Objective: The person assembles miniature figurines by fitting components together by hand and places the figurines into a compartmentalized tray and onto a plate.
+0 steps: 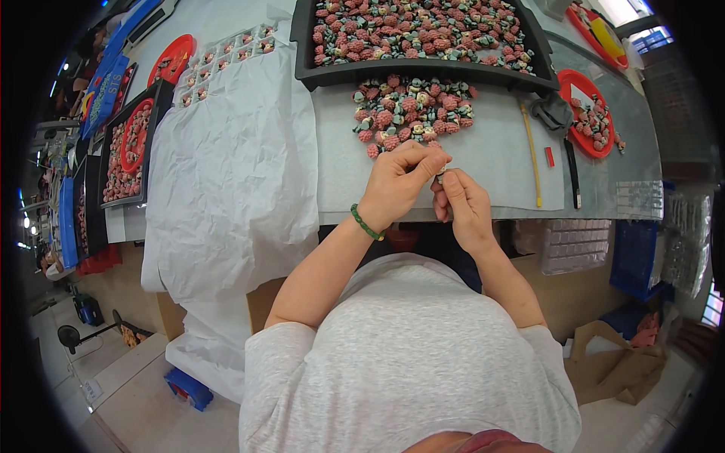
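Close to the table's front edge, my left hand (402,175) and my right hand (468,205) meet with fingers pinched. Between them is a small figurine (442,174), pale with a bit of pink, mostly hidden by the fingers. A green beaded bracelet circles my left wrist. Just beyond my hands lies a loose pile of similar figurines (411,109), with bumpy pink tops and grey-green bodies. Behind the pile, a large black tray (423,73) is heaped with many more of them.
Right of the pile lie a yellow stick (532,155), a small red block (550,157), a black tool (573,174) and a dark cloth (553,113). A red plate (565,79) holds figurines. White paper (234,166) drapes the left side, beside a compartment tray (219,57).
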Action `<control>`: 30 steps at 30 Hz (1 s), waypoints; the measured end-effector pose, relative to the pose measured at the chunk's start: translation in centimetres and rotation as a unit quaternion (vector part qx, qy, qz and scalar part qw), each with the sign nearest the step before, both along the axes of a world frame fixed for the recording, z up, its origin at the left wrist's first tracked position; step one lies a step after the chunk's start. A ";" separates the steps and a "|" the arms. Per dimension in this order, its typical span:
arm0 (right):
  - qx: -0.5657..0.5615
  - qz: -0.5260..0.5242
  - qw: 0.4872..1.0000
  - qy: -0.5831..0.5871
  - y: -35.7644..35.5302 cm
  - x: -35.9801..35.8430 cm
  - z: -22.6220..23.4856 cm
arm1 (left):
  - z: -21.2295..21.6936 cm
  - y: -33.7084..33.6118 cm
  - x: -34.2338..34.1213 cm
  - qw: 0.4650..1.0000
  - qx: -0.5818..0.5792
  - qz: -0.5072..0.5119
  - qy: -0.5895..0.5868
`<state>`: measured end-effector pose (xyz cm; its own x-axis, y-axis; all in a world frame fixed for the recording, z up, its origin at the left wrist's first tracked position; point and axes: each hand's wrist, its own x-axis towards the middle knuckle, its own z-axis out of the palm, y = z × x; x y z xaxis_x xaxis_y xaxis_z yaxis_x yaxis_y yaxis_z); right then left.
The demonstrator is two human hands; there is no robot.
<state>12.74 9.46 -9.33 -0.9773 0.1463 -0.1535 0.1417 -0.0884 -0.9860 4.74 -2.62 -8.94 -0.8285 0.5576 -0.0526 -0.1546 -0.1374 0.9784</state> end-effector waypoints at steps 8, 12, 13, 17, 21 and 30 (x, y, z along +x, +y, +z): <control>-0.107 0.002 0.994 -0.036 -0.2 -0.2 0.3 | -0.3 -0.1 0.2 0.998 0.016 -0.002 -0.054; -0.119 -0.008 0.993 -0.010 0.0 0.1 0.0 | 0.7 -0.3 0.3 0.994 -0.017 -0.009 -0.104; -0.118 -0.008 0.993 -0.009 0.0 0.1 -0.2 | 0.7 -0.3 0.2 0.994 -0.022 -0.011 -0.104; -0.128 -0.044 0.991 0.011 -0.2 0.2 -0.7 | 0.2 -0.3 0.0 0.995 -0.042 -0.023 -0.089; -0.151 -0.063 0.987 0.003 -0.3 0.2 -0.4 | 0.7 -0.3 -0.1 0.992 -0.011 -0.018 -0.125; -0.087 -0.102 0.988 0.081 -0.4 0.4 -0.5 | 0.6 -0.6 -0.1 0.992 -0.032 -0.059 -0.103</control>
